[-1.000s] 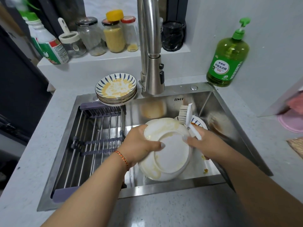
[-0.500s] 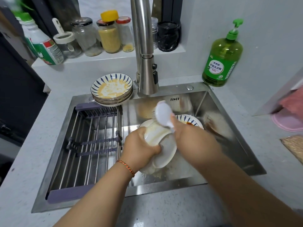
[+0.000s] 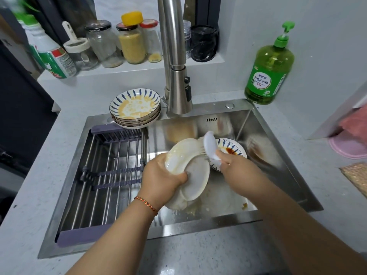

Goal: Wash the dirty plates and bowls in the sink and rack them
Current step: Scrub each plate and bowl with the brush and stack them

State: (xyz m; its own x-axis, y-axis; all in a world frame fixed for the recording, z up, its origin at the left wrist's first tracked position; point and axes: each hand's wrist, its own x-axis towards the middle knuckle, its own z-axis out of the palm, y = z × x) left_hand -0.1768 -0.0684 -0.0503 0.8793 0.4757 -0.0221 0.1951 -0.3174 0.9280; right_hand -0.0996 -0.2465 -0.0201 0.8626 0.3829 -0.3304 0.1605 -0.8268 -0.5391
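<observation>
The left hand [image 3: 162, 175] grips a stack of white plates [image 3: 188, 167] tilted over the sink [image 3: 278, 175], its fingers curled around the rim. The right hand [image 3: 236, 169] holds a white brush [image 3: 210, 145], its bristles touching the top plate. A patterned bowl [image 3: 230, 147] lies in the sink behind; dirty bowls [image 3: 135, 108] are stacked at the corner beside the rack [image 3: 111, 165]

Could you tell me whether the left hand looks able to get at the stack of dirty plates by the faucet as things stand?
Probably not yet: the left hand grips white plates, so it is occupied. The path over the rack to the stack looks unobstructed.
</observation>
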